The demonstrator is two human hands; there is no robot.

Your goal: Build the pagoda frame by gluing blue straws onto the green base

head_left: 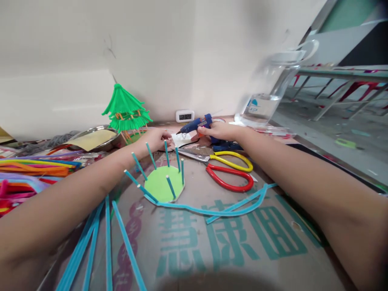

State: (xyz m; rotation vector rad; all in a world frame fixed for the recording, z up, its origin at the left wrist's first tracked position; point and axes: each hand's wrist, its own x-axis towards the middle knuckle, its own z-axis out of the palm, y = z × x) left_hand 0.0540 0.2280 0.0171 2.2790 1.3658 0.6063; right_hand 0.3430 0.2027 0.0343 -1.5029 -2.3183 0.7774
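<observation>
Fingers of the right hand (218, 131) are wrapped around the blue glue gun (197, 124), clamped on its grip; nozzle is pointed left and slightly down toward a small white piece (181, 139) lying on the cardboard sheet (230, 242). Fingers of the left hand (157, 139) are curled together at the left edge of that white piece; whether it is pinched or only touched cannot be told. Both hands are held close together at the far side of the sheet, near the wall.

Just in front of the left hand, a light green disc (162, 186) lies flat on the cardboard, with short teal sticks (150, 156) standing up around its rim, tilted outward. A teal pipe cleaner (212, 210) is attached at the disc's near edge and trails right across the cardboard. More teal pipe cleaners (106, 238) are laid near the left forearm.

Scissors with yellow and red handles (230, 171) lie just right of the disc, under the right wrist. A pile of mixed-colour pipe cleaners (33, 167) is seen far left, a green pagoda model (125, 109) behind the left hand, a small digital clock (184, 116) against the wall, a clear plastic jug (268, 93) at the right
</observation>
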